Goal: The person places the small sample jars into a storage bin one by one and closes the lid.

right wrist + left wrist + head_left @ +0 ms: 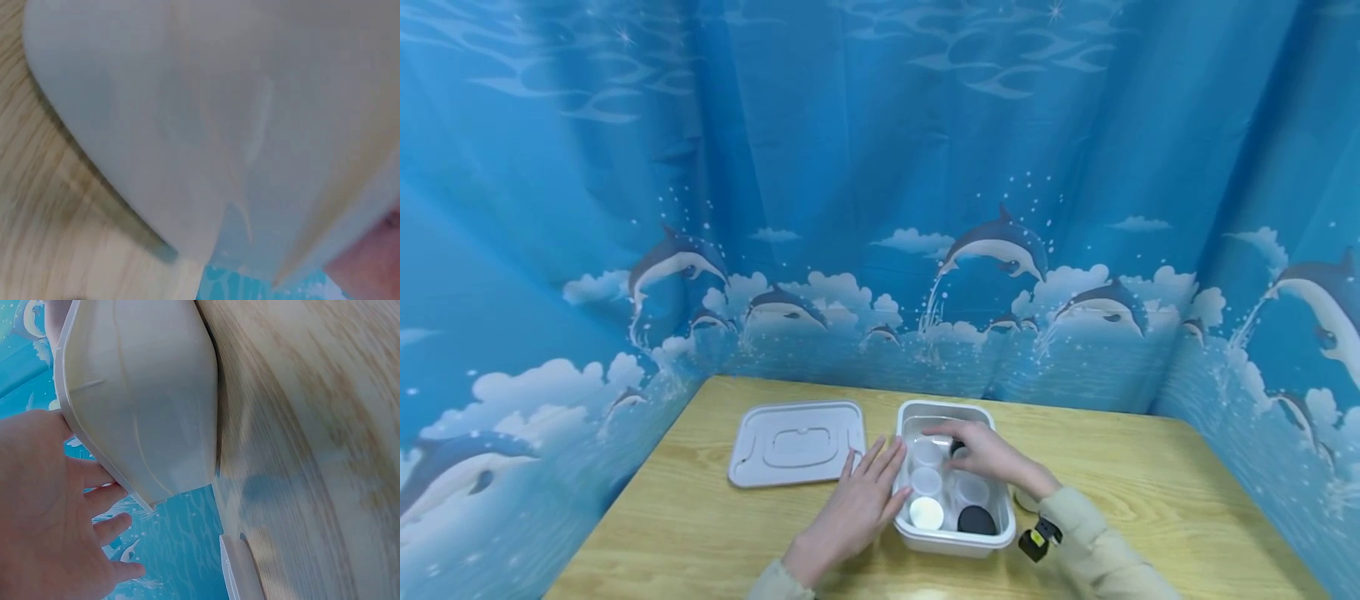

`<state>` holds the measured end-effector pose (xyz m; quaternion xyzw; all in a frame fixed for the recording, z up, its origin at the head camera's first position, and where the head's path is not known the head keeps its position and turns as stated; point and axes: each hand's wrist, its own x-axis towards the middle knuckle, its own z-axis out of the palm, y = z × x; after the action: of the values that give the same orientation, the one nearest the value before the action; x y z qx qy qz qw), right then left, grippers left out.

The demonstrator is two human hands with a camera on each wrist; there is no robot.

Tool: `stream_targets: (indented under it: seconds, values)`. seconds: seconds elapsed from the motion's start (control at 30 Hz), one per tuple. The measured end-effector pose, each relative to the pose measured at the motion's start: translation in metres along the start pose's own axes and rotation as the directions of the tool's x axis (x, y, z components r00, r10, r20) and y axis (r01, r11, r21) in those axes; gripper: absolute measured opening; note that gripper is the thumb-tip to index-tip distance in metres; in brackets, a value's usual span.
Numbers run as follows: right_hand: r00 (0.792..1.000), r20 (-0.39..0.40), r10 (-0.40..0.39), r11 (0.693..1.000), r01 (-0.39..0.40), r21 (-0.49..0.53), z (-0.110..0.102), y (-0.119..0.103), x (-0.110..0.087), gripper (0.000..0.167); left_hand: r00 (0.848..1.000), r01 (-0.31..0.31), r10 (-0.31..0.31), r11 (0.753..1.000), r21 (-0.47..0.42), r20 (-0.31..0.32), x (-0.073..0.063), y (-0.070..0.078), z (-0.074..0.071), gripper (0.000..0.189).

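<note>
A deep white plastic bin [955,546] holds several round containers. Some have translucent tops, one has a bright white lid [927,513], and another has a black lid [977,521]. My left hand [865,500] rests along the bin's left rim with fingers extended; in the left wrist view the hand [56,506] is against the rim from outside. My right hand [981,454] reaches in over the far right part, its thumb and fingers around a black-topped round container [957,447] that they partly cover. The right wrist view shows mostly the bin's outer wall [156,125].
A flat white lid [801,446] with a moulded handle lies on the wooden table [700,533] left of the bin. A small pale round thing [1026,500] is by the bin's right side, partly behind the right sleeve. Blue dolphin-print curtains [850,250] enclose the table.
</note>
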<state>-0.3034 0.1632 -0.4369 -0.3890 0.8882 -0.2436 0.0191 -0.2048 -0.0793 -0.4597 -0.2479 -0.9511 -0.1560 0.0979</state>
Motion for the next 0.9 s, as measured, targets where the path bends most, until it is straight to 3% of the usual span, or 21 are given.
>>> stream_targets:
  seconds: [0.17, 0.33, 0.5, 0.63, 0.77, 0.9]
  values:
    - [0.997, -0.074, 0.011, 0.999, -0.008, 0.041, -0.013, 0.003, -0.015, 0.051, 1.000, 0.001, -0.001, 1.000, -0.006, 0.000, 0.000, 0.000, 0.001, 0.060]
    - [0.980, -0.181, 0.085, 0.988, -0.058, 0.145, -0.021, 0.010, -0.035, 0.050, 1.000, 0.007, -0.007, 1.000, -0.011, 0.008, 0.000, -0.001, 0.001, 0.061]
    - [0.943, -0.257, 0.211, 0.945, -0.129, 0.302, -0.026, 0.020, -0.054, 0.052, 1.000, 0.010, -0.010, 1.000, -0.012, 0.008, 0.000, -0.001, 0.002, 0.061]
    - [0.917, -0.296, 0.267, 0.897, -0.125, 0.425, -0.028, 0.031, -0.072, 0.053, 1.000, 0.007, -0.007, 1.000, -0.010, -0.001, 0.000, -0.001, 0.002, 0.061]
    - [0.903, -0.318, 0.288, 0.861, -0.098, 0.499, -0.026, 0.042, -0.091, 0.055, 1.000, 0.006, -0.006, 1.000, -0.013, -0.002, 0.000, -0.001, 0.001, 0.061]
    - [0.901, -0.323, 0.290, 0.848, -0.085, 0.523, -0.021, 0.051, -0.109, 0.057, 1.000, 0.003, -0.004, 1.000, -0.014, -0.008, 0.000, -0.001, 0.001, 0.061]
